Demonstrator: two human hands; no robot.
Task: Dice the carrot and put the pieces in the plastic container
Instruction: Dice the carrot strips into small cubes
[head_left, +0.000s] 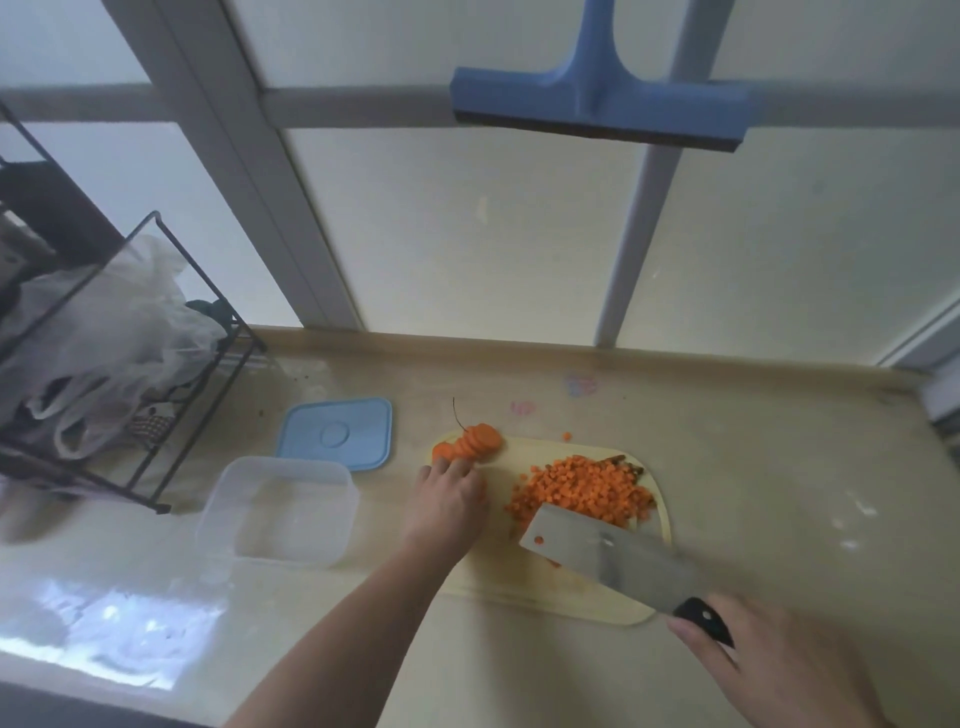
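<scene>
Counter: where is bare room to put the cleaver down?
Free: counter right of the board, and the near strip below the container. Crowded: board's far half, with slices under the left hand and the dice pile; lid and rack fill the left.

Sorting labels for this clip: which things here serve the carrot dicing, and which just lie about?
In use: sliced carrot, diced pile, cutting board, cleaver, plastic container, left hand, right hand.
Idle: blue lid, wire rack, blue squeegee.
</scene>
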